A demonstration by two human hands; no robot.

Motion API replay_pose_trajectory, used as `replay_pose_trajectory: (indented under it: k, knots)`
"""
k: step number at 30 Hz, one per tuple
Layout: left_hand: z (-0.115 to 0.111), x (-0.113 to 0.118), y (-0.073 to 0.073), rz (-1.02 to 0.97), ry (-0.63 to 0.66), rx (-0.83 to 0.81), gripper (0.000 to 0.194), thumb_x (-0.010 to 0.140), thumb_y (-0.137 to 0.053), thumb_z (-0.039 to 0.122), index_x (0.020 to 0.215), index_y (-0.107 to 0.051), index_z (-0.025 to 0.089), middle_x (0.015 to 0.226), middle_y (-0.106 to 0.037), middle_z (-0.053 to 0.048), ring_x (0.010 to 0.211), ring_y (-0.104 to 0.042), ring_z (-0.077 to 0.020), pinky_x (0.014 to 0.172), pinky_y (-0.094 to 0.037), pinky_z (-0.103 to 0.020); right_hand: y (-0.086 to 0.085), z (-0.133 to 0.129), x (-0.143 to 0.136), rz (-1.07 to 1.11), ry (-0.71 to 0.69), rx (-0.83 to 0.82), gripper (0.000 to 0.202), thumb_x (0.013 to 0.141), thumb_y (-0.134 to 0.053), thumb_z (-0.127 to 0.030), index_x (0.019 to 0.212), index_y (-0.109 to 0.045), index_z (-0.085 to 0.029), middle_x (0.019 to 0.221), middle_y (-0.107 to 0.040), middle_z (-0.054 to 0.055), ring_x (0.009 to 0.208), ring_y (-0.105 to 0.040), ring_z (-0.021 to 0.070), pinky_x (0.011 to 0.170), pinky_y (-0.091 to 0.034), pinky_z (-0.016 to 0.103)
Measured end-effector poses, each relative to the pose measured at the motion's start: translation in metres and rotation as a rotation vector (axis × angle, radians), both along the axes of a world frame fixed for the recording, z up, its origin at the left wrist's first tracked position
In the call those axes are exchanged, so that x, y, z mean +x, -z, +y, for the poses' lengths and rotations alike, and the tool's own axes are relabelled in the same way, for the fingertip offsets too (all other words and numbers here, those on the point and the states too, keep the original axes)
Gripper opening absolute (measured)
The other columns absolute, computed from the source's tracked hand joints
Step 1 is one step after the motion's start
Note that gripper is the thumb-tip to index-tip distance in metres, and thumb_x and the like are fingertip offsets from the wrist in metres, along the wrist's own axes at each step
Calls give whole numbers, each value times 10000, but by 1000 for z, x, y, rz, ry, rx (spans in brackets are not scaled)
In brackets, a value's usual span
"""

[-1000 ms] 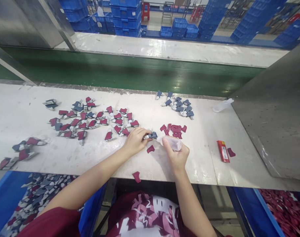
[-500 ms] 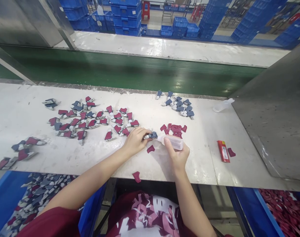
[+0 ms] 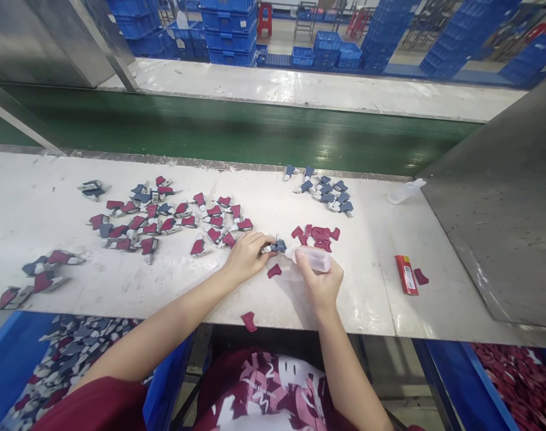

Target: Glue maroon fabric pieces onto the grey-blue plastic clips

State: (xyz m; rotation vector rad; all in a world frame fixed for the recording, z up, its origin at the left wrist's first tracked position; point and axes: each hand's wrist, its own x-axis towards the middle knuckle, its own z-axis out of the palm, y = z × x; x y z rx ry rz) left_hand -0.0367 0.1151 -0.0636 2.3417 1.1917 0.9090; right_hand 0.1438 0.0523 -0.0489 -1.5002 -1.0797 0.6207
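My left hand [image 3: 247, 256] is closed on a small dark blue and grey part [image 3: 278, 246], pinched in the fingertips just above the white table. In my right hand [image 3: 325, 286] is a translucent squeeze bottle [image 3: 315, 259], tipped on its side with its nozzle at the part; whether it touches cannot be made out. Close below the part lies a loose maroon piece [image 3: 274, 271], and a second maroon piece [image 3: 248, 321] rests at the table's front edge. Behind the bottle is a small pile of maroon pieces [image 3: 320, 234].
Several maroon-topped grey parts [image 3: 150, 227] spread over the left of the table. Blue-topped parts [image 3: 327, 197] cluster at the back. To the right lie a red packet [image 3: 406, 275] and another clear bottle [image 3: 405, 191]. A green belt [image 3: 255, 133] runs behind, and a metal panel [image 3: 501, 203] stands right.
The bottle and my right hand have shifted slightly left, toward the part. My left hand stays where it was.
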Motion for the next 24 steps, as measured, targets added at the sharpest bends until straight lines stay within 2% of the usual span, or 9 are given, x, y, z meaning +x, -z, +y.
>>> replay_pose_trajectory:
  k: [6,18,21,24]
  knots:
    - [1,-1,1,1,3,7,176,836,-701,140,1005,-664,169,958,-744,-79,904,-668,-263,840,-514,-418,2,1,4,53,99,30,363,750,-760,-454,949,-730,-152,890,-758,79,798,-717,229,733,-575,343]
    - [1,-1,2,1,4,5,192,839,-674,120,1022,-673,177,977,-746,-82,926,-670,-266,865,-513,-431,0,3,-1,-10,55,3,340,732,-767,-449,918,-719,-168,855,-747,61,779,-699,217,758,-563,352]
    - [1,-1,2,-12,6,2,178,848,-703,174,1025,-685,182,965,-747,-84,908,-670,-262,850,-509,-424,0,2,4,8,69,18,360,735,-762,-450,952,-716,-167,900,-746,71,816,-700,224,775,-563,358]
    - [1,-1,0,-49,1,-8,211,834,-754,274,1017,-703,182,903,-747,-78,837,-665,-246,807,-505,-398,-2,1,18,-2,141,32,392,730,-766,-444,1005,-700,-172,977,-738,81,887,-699,236,798,-555,360]
